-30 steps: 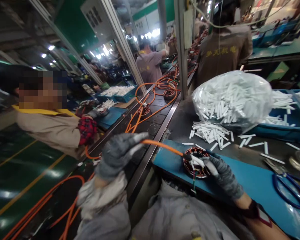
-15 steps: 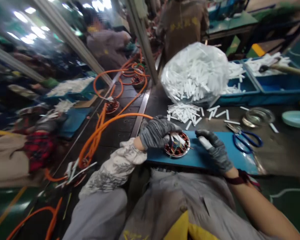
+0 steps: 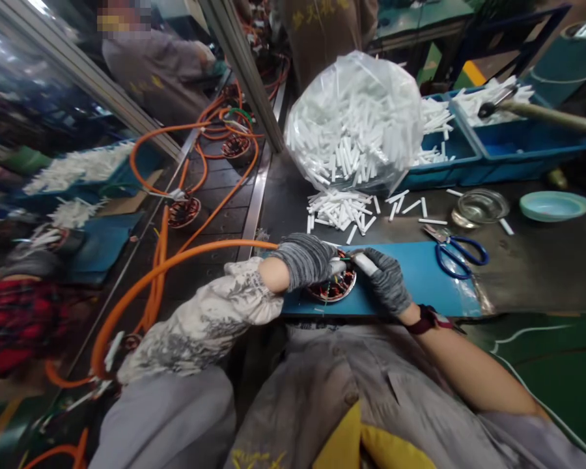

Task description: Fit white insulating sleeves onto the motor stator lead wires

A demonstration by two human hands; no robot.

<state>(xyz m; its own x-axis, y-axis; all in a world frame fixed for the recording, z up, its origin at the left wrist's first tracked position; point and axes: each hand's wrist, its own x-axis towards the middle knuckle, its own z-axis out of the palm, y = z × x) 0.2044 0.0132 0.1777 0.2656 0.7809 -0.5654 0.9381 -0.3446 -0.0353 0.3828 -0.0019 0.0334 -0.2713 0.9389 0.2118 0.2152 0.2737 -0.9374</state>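
A round motor stator (image 3: 334,288) with copper windings and thin wires sits on the blue mat (image 3: 410,273). My left hand (image 3: 306,262), in a grey striped glove, is closed at the stator's upper left edge, its fingertips on the wires. From the right, my right hand (image 3: 383,277) has its gloved fingers pinched at the wires above the stator; its thumb has a white covering. What exactly either hand grips is too small to make out. An orange cable (image 3: 195,251) runs up to my left hand from the left.
White tubes (image 3: 342,208) lie piled behind the mat, before a clear bag (image 3: 356,124) of tubes. Blue bins (image 3: 522,159), blue-handled pliers (image 3: 454,251), a glass dish (image 3: 481,207) and a teal dish (image 3: 555,206) are at the right. Co-workers are at left and behind.
My right hand has moved left to the stator, and its fingers have closed at the wires beside my left hand. The view has shifted, so the surroundings appear further left.
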